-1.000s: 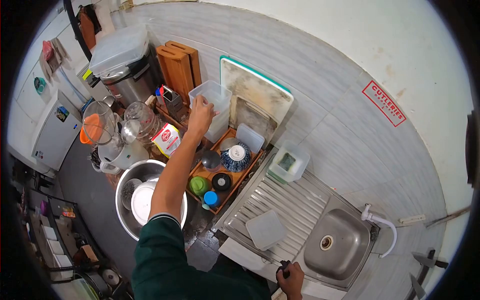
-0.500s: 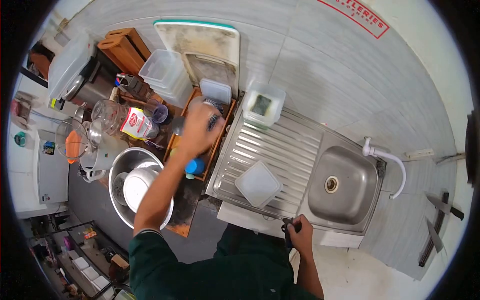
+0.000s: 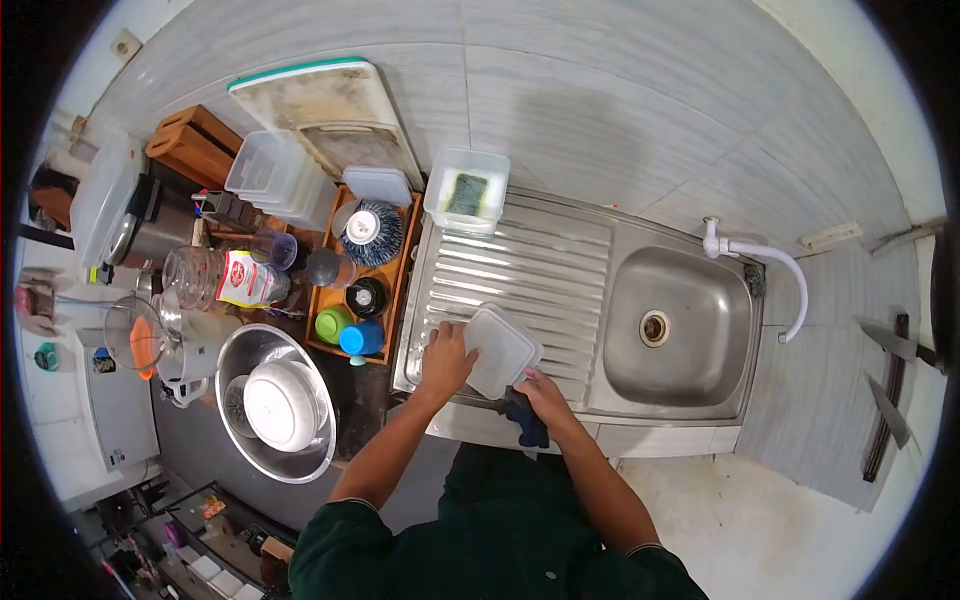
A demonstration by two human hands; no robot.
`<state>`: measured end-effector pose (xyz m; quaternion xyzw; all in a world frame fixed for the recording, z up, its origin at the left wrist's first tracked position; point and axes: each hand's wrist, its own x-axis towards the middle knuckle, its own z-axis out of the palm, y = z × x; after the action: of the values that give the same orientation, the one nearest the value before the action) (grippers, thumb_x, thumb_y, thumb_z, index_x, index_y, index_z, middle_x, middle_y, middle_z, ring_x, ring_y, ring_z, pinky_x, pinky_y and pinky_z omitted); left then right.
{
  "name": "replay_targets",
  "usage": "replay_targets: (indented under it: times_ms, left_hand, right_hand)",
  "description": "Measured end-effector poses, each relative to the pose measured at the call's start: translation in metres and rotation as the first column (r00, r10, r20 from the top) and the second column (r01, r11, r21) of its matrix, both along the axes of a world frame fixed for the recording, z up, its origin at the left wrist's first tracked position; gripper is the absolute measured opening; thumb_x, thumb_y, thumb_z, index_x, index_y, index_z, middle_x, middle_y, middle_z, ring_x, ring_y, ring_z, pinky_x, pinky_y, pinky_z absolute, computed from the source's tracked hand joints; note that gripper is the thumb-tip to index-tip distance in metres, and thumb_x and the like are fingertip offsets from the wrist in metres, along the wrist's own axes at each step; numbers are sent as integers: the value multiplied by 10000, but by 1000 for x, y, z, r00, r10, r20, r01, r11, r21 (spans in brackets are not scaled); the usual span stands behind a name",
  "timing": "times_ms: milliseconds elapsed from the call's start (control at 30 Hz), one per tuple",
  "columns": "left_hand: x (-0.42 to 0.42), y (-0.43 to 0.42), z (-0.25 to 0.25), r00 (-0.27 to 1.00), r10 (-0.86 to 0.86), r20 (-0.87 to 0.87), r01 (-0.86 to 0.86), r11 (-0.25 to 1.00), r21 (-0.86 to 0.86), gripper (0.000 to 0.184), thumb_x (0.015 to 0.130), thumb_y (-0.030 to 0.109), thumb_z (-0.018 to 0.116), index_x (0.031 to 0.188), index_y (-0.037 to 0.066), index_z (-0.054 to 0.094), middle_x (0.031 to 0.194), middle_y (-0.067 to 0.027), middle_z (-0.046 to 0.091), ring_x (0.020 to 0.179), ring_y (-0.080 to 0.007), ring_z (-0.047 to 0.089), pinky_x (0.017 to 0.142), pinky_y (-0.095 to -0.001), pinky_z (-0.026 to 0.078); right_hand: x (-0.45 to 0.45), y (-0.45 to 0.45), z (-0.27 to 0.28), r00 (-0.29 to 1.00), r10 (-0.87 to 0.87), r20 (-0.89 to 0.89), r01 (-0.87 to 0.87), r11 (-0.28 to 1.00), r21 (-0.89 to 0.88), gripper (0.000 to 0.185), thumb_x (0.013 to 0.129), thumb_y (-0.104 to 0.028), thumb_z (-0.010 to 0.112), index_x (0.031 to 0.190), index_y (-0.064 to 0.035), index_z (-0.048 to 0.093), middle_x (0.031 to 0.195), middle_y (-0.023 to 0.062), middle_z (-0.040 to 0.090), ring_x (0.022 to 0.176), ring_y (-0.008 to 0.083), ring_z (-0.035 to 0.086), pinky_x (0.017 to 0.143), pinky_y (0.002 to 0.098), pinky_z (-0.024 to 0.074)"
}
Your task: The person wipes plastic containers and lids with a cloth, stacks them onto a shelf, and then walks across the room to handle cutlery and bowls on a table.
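A translucent plastic container with a lid [image 3: 503,348] is at the front of the ridged steel drainboard [image 3: 455,268]. My left hand [image 3: 447,362] grips its left edge, with the fingers on the rim. At the container's near right corner, my right hand [image 3: 547,403] has its thumb and fingertips on the edge. A dark cloth [image 3: 527,420] hangs bunched from that same hand. Left of the drainboard, a dark patterned bowl [image 3: 372,232] rests upside down in a wooden tray [image 3: 398,290], well away from both hands.
The steel sink [image 3: 680,350] and white faucet [image 3: 765,247] are at right. A tub with a sponge [image 3: 467,194] stands at the drainboard's back corner. A steel basin [image 3: 318,440] with bowls stands at left. Knives [image 3: 889,410] hang on the right wall.
My left hand has left the bowl in the tray and come down right to the container. My right hand has moved up and left to its corner with the cloth. The view has shifted.
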<state>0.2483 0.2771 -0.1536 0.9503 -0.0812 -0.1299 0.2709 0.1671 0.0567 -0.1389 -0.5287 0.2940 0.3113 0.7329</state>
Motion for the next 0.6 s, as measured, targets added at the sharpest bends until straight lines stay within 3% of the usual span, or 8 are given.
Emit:
replay_targets:
  times_ms: [133,200,267,333,400,500,567,600]
  left_hand:
    - [-2,-5,6,998,61,21,-61,998,33,553,836,240,853,1285,21,616,1223,-231,604,1131,-461,598,961,-545,538]
    - [-4,-1,6,995,82,60,-85,994,61,559,824,236,866,1278,23,620,1219,-231,609,1131,-458,596,972,-542,529]
    - [-2,7,5,997,80,19,-79,995,-67,575,794,226,893,1259,24,621,1182,-226,627,1124,-447,591,953,-530,516]
    - [-4,11,6,997,69,28,-68,997,-35,577,781,223,904,1244,26,621,1138,-214,644,1103,-440,599,933,-522,508]
    - [-3,14,10,998,54,43,-53,999,-8,580,768,220,915,1230,27,621,1093,-202,661,1082,-433,606,912,-514,501]
    - [-8,15,21,996,12,93,-5,997,-76,582,765,235,924,1218,39,615,981,-176,671,959,-409,630,835,-489,506]
    - [-10,14,25,998,63,19,-56,969,-240,509,788,243,913,1162,29,642,880,-157,656,827,-385,634,771,-462,515]
    - [-11,14,26,999,48,23,-41,970,-240,509,788,243,913,1162,29,642,880,-157,656,827,-385,634,771,-462,515]
  right_hand:
    - [2,5,7,991,-120,-65,119,993,-11,465,980,-166,649,1404,10,575,1135,93,708,971,179,696,838,305,568]
    - [3,0,9,979,-171,-108,181,979,97,406,981,-170,643,1356,-16,609,1093,79,708,948,174,698,814,313,580]
    - [2,-5,15,983,-159,-95,172,973,153,381,984,-173,637,1334,-25,621,1085,71,706,947,171,697,811,316,583]
    - [1,-5,19,985,-154,-78,168,964,209,356,986,-176,632,1312,-33,633,1077,62,705,946,169,696,809,320,587]
    - [3,-5,21,984,-136,-117,153,976,154,363,992,-175,620,1325,-31,639,1107,65,713,967,171,699,822,323,589]
    - [-1,-11,15,990,-116,-82,128,979,160,379,1001,-164,612,1350,-19,637,1144,75,720,989,173,701,847,319,585]
    - [-5,-16,15,987,-136,-85,148,977,153,378,1005,-160,609,1351,-12,645,1165,79,723,1000,174,703,861,315,582]
    - [-6,-18,18,985,-147,-90,159,977,144,378,1008,-157,607,1351,-5,652,1187,83,725,1012,175,705,876,311,580]
